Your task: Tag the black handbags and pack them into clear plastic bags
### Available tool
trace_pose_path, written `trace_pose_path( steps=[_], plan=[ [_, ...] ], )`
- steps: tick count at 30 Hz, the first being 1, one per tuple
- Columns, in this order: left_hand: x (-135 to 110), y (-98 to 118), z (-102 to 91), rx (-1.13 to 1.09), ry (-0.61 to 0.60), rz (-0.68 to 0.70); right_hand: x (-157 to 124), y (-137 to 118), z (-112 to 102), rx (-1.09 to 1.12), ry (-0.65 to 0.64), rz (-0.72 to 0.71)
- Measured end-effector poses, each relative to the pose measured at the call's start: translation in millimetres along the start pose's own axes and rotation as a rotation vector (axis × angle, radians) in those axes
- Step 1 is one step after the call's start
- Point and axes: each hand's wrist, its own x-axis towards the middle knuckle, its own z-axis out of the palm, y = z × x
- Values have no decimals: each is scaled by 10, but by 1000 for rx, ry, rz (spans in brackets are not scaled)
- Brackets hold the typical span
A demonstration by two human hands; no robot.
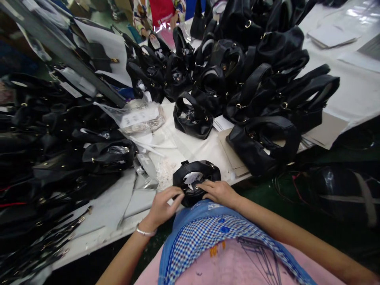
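Note:
A small black handbag (197, 174) stands open at the table's near edge, white paper stuffing showing in its mouth. My left hand (164, 206) pinches the bag's near left rim with curled fingers; a silver bracelet is on that wrist. My right hand (218, 192) lies on the near right rim, its fingers closed round the edge by a small metal stud. Both hands hold the bag against my blue apron.
Many more black handbags (261, 144) crowd the white table (109, 206) ahead and to the right. Black bags and straps (44, 166) are piled on the left. Clear plastic packets (139, 116) and scattered small white bits lie between. Another person in a patterned top stands far behind.

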Motion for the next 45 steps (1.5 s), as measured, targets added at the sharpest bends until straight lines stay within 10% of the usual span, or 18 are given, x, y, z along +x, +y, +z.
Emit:
trace_pose_path(
  steps=[4,13,23,27,32,45],
  plan=[
    [286,-214,-186,-24,387,-222,2,5,71,-74,2,-2],
    [1017,-578,227,133,-166,-88,205,-165,-32,-183,-221,221],
    [955,-440,283,-314,88,-390,302,-168,-29,-210,-262,332],
    [847,-409,338,-576,-29,-590,358,-129,-24,-168,-205,353],
    [730,-475,436,-562,-290,-475,432,-53,-70,-53,-106,267],
    [677,-402,283,-349,-272,-215,191,171,83,397,78,157]
  ],
)
